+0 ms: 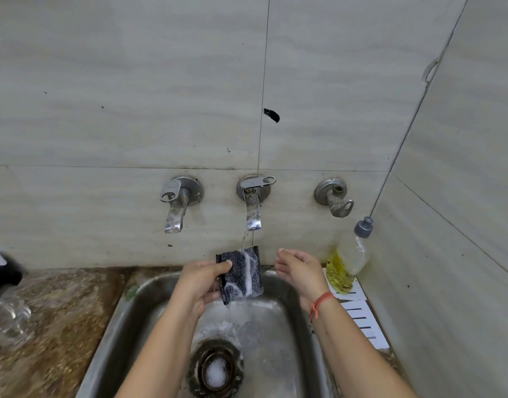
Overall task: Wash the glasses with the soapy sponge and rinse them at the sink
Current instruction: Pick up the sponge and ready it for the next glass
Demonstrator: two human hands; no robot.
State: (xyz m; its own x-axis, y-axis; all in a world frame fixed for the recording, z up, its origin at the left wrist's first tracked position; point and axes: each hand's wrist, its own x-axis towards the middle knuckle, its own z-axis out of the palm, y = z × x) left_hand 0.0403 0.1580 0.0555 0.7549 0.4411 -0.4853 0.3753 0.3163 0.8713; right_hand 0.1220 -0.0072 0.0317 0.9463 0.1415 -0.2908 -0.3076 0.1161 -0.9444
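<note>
While the left hand [199, 278] pinches a dark speckled sponge [241, 275], the right hand [297, 271] hovers loosely curled (empty); at three o'clock, a clear plastic bottle [353, 251] holds yellow liquid [340, 275].

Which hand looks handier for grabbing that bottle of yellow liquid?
Probably the right hand: it is empty and nearer the clear plastic bottle of yellow liquid; the left hand grips the dark speckled sponge.
</note>
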